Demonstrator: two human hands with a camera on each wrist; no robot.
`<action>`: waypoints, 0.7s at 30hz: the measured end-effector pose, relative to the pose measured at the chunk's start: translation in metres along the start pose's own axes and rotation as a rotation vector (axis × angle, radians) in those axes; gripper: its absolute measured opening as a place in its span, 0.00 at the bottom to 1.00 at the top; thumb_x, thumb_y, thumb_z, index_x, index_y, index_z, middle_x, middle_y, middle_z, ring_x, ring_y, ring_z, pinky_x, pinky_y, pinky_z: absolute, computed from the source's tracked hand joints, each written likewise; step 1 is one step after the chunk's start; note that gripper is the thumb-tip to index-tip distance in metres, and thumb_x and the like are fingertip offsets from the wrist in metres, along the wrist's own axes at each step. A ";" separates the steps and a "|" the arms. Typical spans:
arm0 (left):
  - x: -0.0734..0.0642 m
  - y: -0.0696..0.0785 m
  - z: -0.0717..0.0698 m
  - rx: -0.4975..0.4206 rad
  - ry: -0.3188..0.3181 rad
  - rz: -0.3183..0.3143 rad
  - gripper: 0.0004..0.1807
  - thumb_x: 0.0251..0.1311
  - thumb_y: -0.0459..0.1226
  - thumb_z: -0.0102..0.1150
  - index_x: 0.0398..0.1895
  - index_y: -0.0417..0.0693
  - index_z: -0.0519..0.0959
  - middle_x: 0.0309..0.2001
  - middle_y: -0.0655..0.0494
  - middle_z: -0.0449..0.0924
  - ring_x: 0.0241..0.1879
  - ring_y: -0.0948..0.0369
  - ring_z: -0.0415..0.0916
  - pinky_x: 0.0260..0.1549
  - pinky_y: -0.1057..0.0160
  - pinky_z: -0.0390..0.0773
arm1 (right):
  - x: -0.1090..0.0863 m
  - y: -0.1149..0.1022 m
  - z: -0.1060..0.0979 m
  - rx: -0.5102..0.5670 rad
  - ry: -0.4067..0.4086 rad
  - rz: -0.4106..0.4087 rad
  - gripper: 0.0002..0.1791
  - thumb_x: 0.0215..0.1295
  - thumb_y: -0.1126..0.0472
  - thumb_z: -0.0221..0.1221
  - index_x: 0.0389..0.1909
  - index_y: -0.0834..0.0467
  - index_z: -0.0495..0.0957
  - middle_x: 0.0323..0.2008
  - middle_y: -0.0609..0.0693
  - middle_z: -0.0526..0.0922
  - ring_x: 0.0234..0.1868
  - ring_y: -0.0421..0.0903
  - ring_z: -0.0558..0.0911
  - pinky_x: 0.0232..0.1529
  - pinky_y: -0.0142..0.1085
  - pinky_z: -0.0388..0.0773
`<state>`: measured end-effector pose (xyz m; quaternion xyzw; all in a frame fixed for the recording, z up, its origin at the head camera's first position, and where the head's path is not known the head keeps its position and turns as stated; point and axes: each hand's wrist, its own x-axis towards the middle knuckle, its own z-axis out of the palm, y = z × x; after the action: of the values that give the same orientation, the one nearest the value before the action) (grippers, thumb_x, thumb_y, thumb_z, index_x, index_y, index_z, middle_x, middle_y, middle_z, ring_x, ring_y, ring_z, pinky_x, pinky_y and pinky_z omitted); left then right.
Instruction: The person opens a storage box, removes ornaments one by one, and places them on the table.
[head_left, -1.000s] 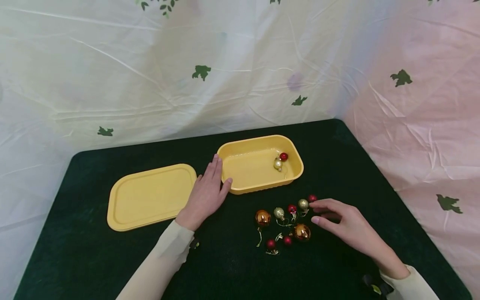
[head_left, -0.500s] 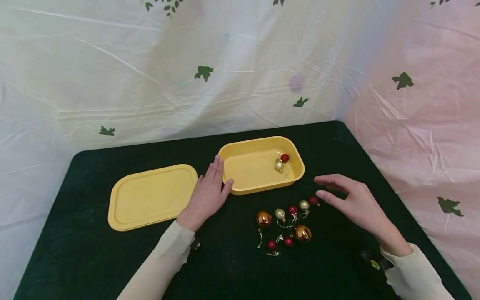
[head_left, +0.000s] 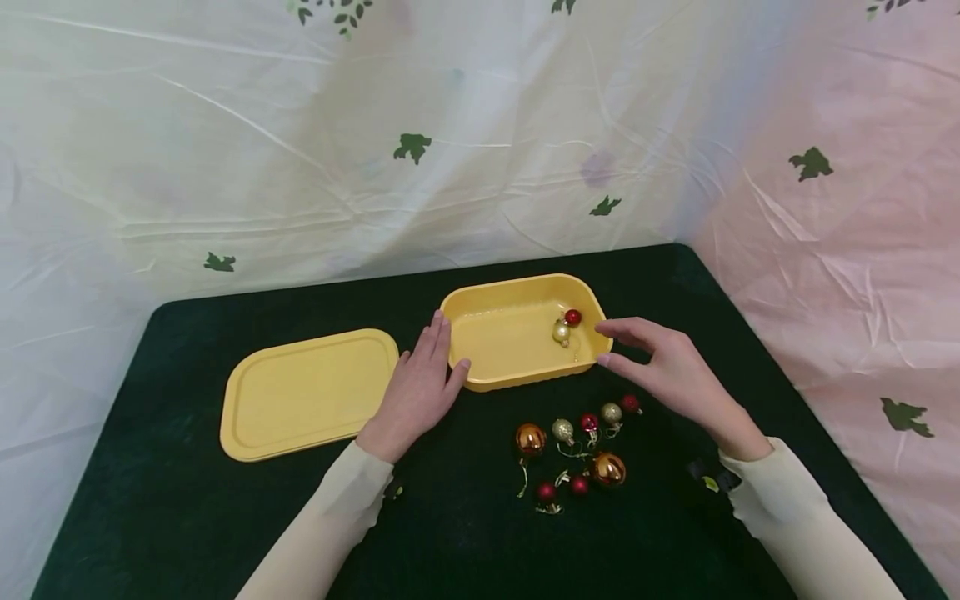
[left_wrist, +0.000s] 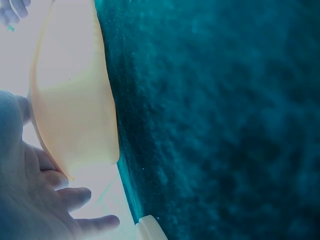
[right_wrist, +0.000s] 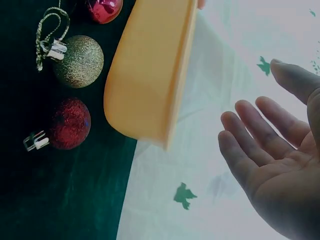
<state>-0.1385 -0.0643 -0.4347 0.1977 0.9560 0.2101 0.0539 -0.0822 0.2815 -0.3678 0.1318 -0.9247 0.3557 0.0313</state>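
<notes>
A yellow plastic box (head_left: 487,367) stands on the table, holding a red bauble (head_left: 573,317) and a gold bauble (head_left: 561,334). My left hand (head_left: 422,385) rests against the box's left end, its fingers fairly straight along the rim. At the opposite end, my right hand (head_left: 663,367) hovers by the right rim with fingers and thumb apart and nothing between them. The right wrist view shows that hand's bare palm (right_wrist: 280,170) beyond the box wall. In front of the box lie several baubles, among them a large copper one (head_left: 608,470), a glittery gold one (right_wrist: 80,61) and a glittery red one (right_wrist: 70,123).
A yellow lid (head_left: 307,396) lies flat to the left of the box, partly behind the left hand. Dark green cloth (head_left: 465,533) covers the table. White and pink curtains (head_left: 495,167) printed with green birds hang behind and on the right.
My right hand has risen from beside the loose baubles and moved up and left to the box's right rim. The left hand has stayed at the box's left end.
</notes>
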 end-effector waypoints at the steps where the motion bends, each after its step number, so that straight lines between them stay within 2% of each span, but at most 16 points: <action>1: 0.000 0.000 0.000 -0.002 0.002 0.001 0.43 0.80 0.56 0.42 0.85 0.44 0.42 0.85 0.52 0.36 0.81 0.49 0.45 0.72 0.35 0.57 | 0.004 0.001 0.002 0.010 -0.012 -0.003 0.24 0.71 0.51 0.66 0.63 0.55 0.80 0.61 0.51 0.82 0.62 0.51 0.80 0.63 0.53 0.76; 7: 0.000 0.001 0.000 0.004 0.010 0.005 0.42 0.80 0.56 0.41 0.84 0.43 0.44 0.84 0.51 0.37 0.82 0.49 0.44 0.72 0.35 0.56 | 0.026 0.005 0.012 0.028 -0.062 -0.010 0.27 0.71 0.50 0.66 0.66 0.58 0.78 0.62 0.56 0.80 0.61 0.56 0.80 0.62 0.55 0.76; 16: 0.001 0.000 0.001 -0.003 0.007 0.002 0.42 0.80 0.56 0.41 0.85 0.44 0.43 0.85 0.52 0.36 0.82 0.50 0.41 0.74 0.35 0.53 | 0.052 0.014 0.030 0.014 -0.078 -0.008 0.29 0.71 0.52 0.66 0.67 0.62 0.76 0.65 0.57 0.79 0.65 0.57 0.77 0.66 0.57 0.72; 21: 0.000 -0.001 0.001 -0.001 0.009 0.001 0.42 0.80 0.56 0.41 0.85 0.44 0.43 0.85 0.52 0.36 0.82 0.50 0.40 0.74 0.35 0.53 | 0.062 0.014 0.039 -0.008 -0.105 0.016 0.29 0.71 0.54 0.66 0.68 0.63 0.75 0.62 0.60 0.80 0.62 0.59 0.78 0.63 0.56 0.74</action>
<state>-0.1386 -0.0643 -0.4359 0.1972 0.9560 0.2114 0.0497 -0.1440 0.2515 -0.3964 0.1430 -0.9275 0.3448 -0.0194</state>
